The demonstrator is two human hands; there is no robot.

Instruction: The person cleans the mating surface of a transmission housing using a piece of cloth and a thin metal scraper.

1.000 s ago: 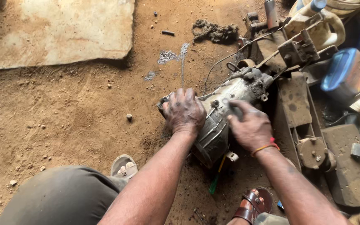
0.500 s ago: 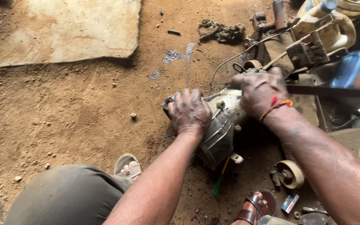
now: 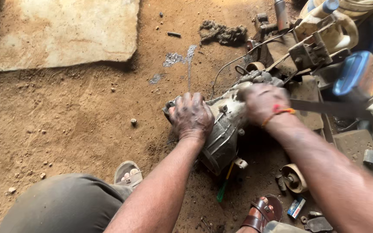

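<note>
Head view looks down on a greasy metal casing lying on the dirt floor between the person's feet. Left hand lies flat on its near end, fingers spread. Right hand curls around the far end, fingers pressed together in a grip. A screwdriver lies beside the casing.

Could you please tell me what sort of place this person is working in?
Probably an informal, dirt-floor repair workshop. Both hands, left hand and right hand, rest on a greasy metal gearbox-like housing lying on the earth floor, with scattered metal parts beside it.
</note>
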